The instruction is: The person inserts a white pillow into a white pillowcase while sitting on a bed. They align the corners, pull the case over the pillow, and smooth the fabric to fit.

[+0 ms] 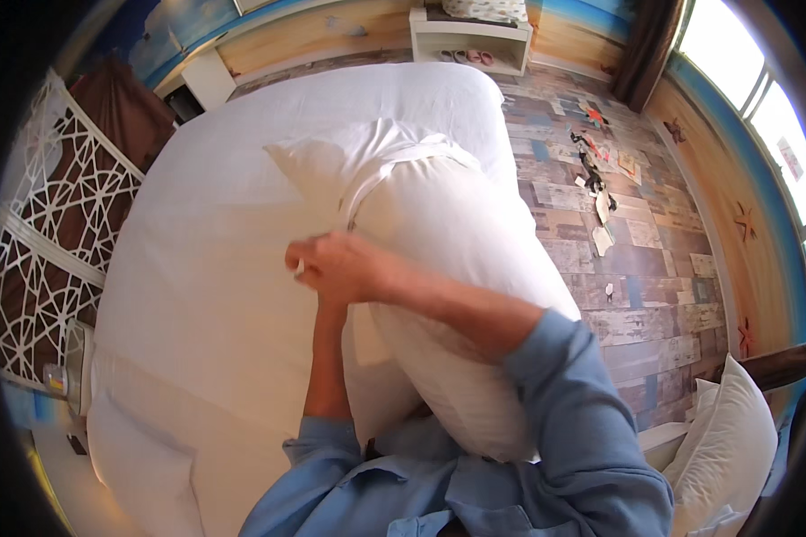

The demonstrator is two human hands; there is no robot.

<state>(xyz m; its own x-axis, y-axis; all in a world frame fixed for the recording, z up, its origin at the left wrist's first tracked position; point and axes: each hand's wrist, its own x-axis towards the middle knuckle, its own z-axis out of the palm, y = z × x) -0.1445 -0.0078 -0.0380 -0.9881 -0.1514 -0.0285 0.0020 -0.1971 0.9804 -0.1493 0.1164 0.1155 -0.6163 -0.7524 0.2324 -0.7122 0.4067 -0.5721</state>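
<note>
A pillow in a white pillowcase (443, 221) lies lengthwise from my lap onto the bed, its loose fabric end bunched and spread at the far side. Over its left edge my right hand (342, 265) is bent with curled fingers, a small bit of white showing between them. My left hand is mostly hidden; the forearms cross or meet at the wrists, so which hand lies on top is hard to tell. White sheeting (208, 282) covers the bed beneath.
Another white pillow (141, 463) rests at the bed's near left. More pillows (725, 423) stand at the lower right. Papers and dark items (598, 188) lie on the wood-patterned floor. A white lattice screen (60, 201) borders the left, and a low shelf (470, 37) holds slippers.
</note>
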